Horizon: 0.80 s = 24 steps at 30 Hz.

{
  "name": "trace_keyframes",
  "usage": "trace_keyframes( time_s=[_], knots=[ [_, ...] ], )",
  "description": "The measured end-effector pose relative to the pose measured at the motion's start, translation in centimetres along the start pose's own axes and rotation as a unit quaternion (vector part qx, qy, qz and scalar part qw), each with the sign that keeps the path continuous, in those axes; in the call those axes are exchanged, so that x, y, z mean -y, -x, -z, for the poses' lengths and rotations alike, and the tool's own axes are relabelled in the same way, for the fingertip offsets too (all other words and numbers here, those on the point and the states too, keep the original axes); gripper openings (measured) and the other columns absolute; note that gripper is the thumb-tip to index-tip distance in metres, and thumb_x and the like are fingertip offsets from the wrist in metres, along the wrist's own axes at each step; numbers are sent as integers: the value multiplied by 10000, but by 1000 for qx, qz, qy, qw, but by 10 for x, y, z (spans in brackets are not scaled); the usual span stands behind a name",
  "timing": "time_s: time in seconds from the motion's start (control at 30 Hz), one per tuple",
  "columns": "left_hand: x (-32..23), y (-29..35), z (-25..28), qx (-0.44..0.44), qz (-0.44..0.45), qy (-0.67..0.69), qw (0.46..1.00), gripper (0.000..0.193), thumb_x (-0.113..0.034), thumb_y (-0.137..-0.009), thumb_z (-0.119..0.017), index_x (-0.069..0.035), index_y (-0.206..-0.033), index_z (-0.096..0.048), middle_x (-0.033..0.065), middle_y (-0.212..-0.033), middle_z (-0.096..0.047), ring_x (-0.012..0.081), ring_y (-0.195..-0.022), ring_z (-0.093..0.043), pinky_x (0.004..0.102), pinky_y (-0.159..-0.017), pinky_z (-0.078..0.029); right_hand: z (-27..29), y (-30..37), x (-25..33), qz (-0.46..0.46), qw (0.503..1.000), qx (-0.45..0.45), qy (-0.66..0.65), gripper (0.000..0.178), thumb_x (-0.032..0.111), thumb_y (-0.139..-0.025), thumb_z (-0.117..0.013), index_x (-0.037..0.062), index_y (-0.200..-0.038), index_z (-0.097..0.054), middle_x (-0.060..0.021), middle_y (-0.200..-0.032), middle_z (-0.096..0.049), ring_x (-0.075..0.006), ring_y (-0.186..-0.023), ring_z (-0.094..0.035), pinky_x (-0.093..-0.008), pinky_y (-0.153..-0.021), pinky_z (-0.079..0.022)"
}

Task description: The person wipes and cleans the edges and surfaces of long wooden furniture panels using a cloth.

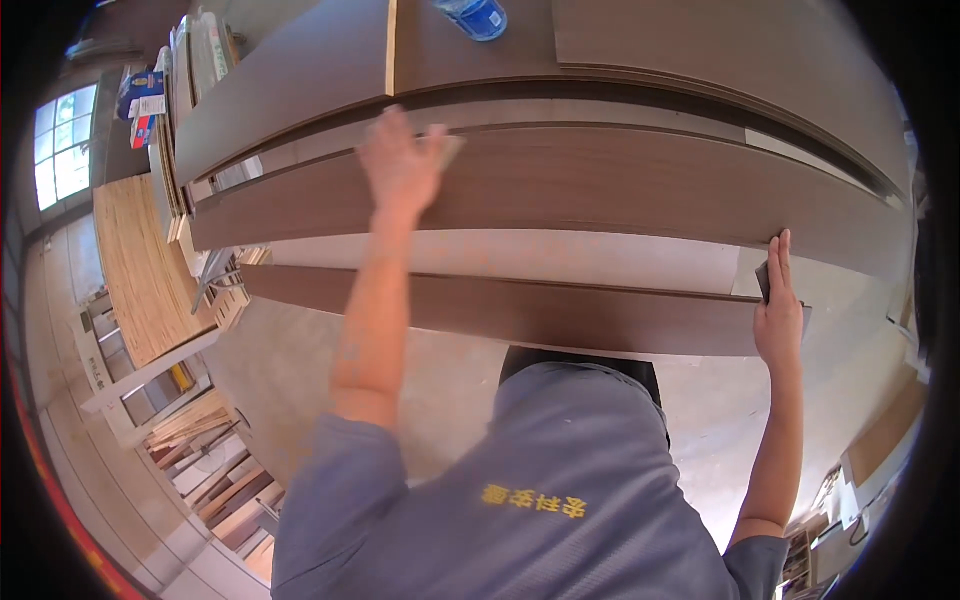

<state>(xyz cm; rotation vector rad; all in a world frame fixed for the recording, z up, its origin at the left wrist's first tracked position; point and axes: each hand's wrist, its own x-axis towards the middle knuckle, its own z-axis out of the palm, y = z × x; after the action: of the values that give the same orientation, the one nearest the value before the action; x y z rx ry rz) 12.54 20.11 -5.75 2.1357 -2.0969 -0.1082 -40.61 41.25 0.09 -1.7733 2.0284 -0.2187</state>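
A long dark brown board [600,180] lies crosswise before me. Over its left part is my left hand [400,165], smeared by motion, its fingers toward the far edge. A pale flat piece [453,151], perhaps a cloth or pad, sticks out beside the thumb. At the board's near edge on the right is my right hand [780,300], fingertips straight and touching that edge. Between its thumb and fingers sits a small dark flat piece [764,282] whose kind I cannot make out. Nearer to me, a second narrow brown board [560,308] runs below the first.
Beyond a gap lie larger brown panels [300,85], with a light strip [391,50] and a blue-labelled clear bottle [474,16] on them. At left stand a wood-grain panel [145,265], upright stacked boards [185,100] and a rack of offcuts [215,470].
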Motion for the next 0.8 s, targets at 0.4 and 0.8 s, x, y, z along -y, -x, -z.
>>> trace_keyframes(
  time_s=[0.4, 0.8],
  knots=[
    [-48, 1, -24, -48, -162, -57, 984, 376, -405, -1066, -593, -280, -1419, -630, 276, -1555, -495, 471, -1437, -453, 614, -1165, -370, 18, 2, -18, -28, 998, 49, 4, 1022, -183, -746, -475, 154, -1700, -333, 13, -1789, -254, -389, -1000, -715, -427, -806, -573],
    [-256, 32, -40, 30, -132, -19, 991, 851, -492, -1064, -608, 79, -1626, -320, 307, -1647, -375, 508, -1540, -325, 597, -1294, -222, 76, 4, -216, -45, 984, -157, -66, 1016, -128, -742, -532, 51, -1702, -253, -124, -1761, -322, -396, -951, -715, -394, -656, -547]
  ],
)
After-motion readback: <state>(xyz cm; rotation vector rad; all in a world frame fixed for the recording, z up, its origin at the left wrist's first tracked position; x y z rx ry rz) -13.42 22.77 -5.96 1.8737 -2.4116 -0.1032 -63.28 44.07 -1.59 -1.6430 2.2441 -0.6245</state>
